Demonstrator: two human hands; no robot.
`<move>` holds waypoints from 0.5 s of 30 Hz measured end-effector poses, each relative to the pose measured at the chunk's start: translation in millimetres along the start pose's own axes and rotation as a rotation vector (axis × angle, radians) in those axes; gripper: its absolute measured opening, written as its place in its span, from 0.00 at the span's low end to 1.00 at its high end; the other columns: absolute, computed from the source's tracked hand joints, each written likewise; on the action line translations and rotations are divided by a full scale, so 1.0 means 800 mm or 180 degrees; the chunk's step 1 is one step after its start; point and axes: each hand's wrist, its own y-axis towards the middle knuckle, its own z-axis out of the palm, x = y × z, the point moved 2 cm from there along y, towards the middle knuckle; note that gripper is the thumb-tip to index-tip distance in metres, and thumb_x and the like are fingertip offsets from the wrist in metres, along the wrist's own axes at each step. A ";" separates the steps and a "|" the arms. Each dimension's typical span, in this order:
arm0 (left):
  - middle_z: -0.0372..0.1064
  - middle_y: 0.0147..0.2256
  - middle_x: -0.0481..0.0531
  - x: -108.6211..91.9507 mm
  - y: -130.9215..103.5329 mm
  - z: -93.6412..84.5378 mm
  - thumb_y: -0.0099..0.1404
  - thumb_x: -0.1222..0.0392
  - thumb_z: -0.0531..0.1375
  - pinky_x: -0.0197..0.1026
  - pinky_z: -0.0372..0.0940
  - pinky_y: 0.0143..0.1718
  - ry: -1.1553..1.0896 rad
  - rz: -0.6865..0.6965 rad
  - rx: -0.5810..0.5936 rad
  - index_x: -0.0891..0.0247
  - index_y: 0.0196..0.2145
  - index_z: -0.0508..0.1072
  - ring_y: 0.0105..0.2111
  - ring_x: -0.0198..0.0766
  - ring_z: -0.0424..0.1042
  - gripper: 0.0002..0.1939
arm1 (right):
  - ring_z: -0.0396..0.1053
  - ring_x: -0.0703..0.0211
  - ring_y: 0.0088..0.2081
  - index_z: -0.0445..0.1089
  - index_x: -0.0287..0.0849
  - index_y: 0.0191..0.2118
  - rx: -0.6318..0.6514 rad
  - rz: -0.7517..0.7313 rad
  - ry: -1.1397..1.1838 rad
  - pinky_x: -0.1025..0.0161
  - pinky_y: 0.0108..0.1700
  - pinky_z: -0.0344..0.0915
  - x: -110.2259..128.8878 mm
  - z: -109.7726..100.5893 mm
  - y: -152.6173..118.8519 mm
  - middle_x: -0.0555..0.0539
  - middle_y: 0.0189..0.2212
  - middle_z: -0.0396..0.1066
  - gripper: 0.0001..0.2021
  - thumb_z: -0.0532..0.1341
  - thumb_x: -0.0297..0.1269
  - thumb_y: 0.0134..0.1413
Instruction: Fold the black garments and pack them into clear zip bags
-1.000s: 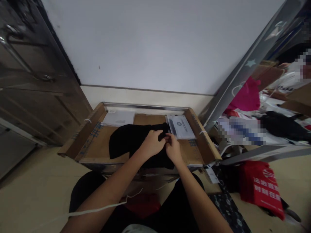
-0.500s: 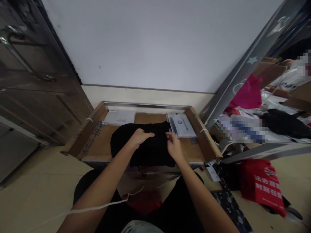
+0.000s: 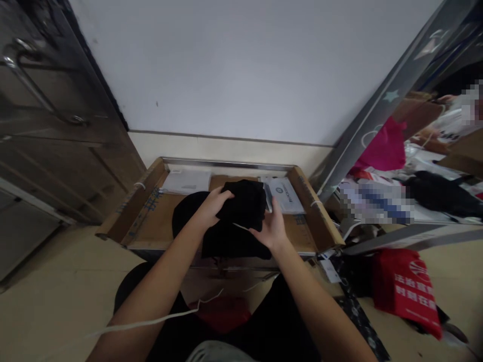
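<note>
Lifted above the cardboard-lined tray is a folded black cloth (image 3: 244,201). My left hand (image 3: 212,207) is closed on its left side, thumb over the top. My right hand (image 3: 274,226) supports its lower right corner, fingers behind and thumb in front; part of its grip is hidden. A thin white strip (image 3: 241,227) shows at the lower edge, by my right thumb; what it is I cannot make out. Beneath lies more black fabric (image 3: 234,244), spread over the tray's front edge. Behind my right hand is a white printed packet (image 3: 287,196).
Folded cardboard (image 3: 151,221) lines the tray, with raised sides. White packets (image 3: 186,181) lie at its back left. A door (image 3: 49,130) stands left. At right, a cluttered table (image 3: 426,221) has a person beside it, and a red bag (image 3: 405,289) is on the floor.
The folded black cloth has come up off the fabric below, between my hands. My right hand has turned palm inward at its corner, and the white strip now shows.
</note>
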 end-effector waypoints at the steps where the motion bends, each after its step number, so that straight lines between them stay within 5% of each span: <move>1: 0.74 0.39 0.55 -0.001 0.002 0.000 0.55 0.58 0.64 0.46 0.70 0.45 0.0360 0.0257 -0.0088 0.63 0.44 0.71 0.41 0.45 0.75 0.18 | 0.76 0.44 0.46 0.75 0.47 0.48 0.0027 0.0097 0.0082 0.50 0.42 0.73 -0.005 0.007 0.003 0.44 0.40 0.80 0.30 0.57 0.68 0.55; 4: 0.70 0.51 0.61 -0.001 -0.002 0.003 0.55 0.60 0.66 0.52 0.63 0.57 0.1701 0.1235 -0.0500 0.64 0.54 0.67 0.54 0.50 0.69 0.29 | 0.77 0.47 0.45 0.75 0.49 0.51 -0.0294 0.0140 0.0159 0.53 0.39 0.75 -0.019 0.013 0.021 0.47 0.40 0.81 0.29 0.57 0.66 0.57; 7: 0.66 0.55 0.62 0.000 -0.018 0.013 0.59 0.58 0.65 0.55 0.58 0.62 0.2628 0.2049 -0.0672 0.62 0.53 0.68 0.59 0.52 0.63 0.25 | 0.77 0.48 0.47 0.75 0.49 0.50 -0.0479 0.0119 0.0132 0.54 0.42 0.76 -0.027 0.012 0.040 0.47 0.40 0.81 0.27 0.57 0.64 0.59; 11: 0.68 0.48 0.60 0.009 -0.033 0.031 0.59 0.52 0.67 0.54 0.63 0.56 0.3255 0.2094 -0.0279 0.62 0.45 0.73 0.52 0.52 0.66 0.18 | 0.75 0.50 0.51 0.76 0.46 0.48 -0.0194 -0.0077 0.0150 0.54 0.51 0.74 -0.032 0.013 0.054 0.47 0.43 0.80 0.25 0.57 0.61 0.61; 15: 0.69 0.44 0.60 0.027 -0.033 0.044 0.59 0.61 0.64 0.54 0.63 0.52 0.3397 0.1880 -0.0197 0.63 0.40 0.74 0.48 0.52 0.66 0.10 | 0.76 0.50 0.48 0.76 0.44 0.43 -0.0356 -0.0243 0.0003 0.54 0.51 0.73 -0.038 0.008 0.058 0.47 0.38 0.80 0.20 0.63 0.56 0.56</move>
